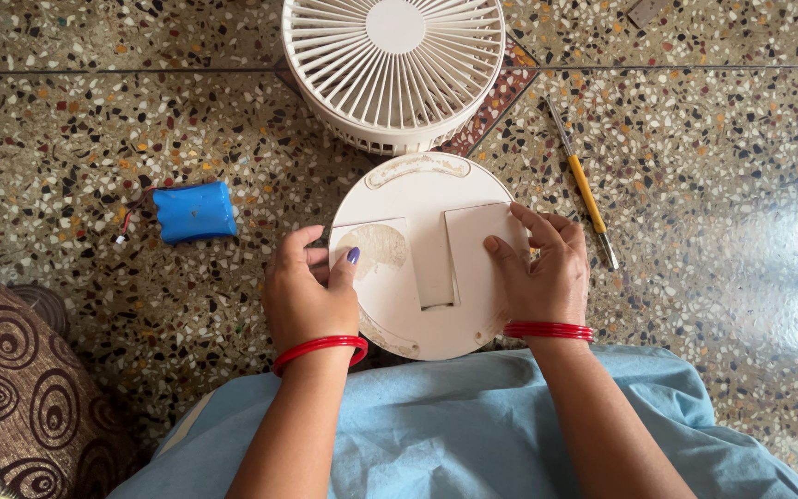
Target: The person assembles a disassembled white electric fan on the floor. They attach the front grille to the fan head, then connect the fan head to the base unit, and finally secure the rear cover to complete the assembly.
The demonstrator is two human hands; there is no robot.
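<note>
- Left hand (309, 298) curled on the near-left rim of the round cream fan base (422, 268), thumb pressed beside the worn patch, fingers closed on the edge rather than spread.
- Right hand (541, 273) gripping the small rectangular cover panel (477, 249), thumb on its face, fingers hooked behind its far-right edge.
- Fan base lying underside up on the terrazzo floor (722, 277), just in front of the lap, touching the fan head (394, 66) at its far side.
- Probably best: base pinned firmly by the left, panel kept square to its recess, pressure even along both long edges, no twisting at one corner.
- Blue battery pack (194, 212) well left on the floor, wires out; yellow-handled screwdriver (584, 188) just right of the base.
</note>
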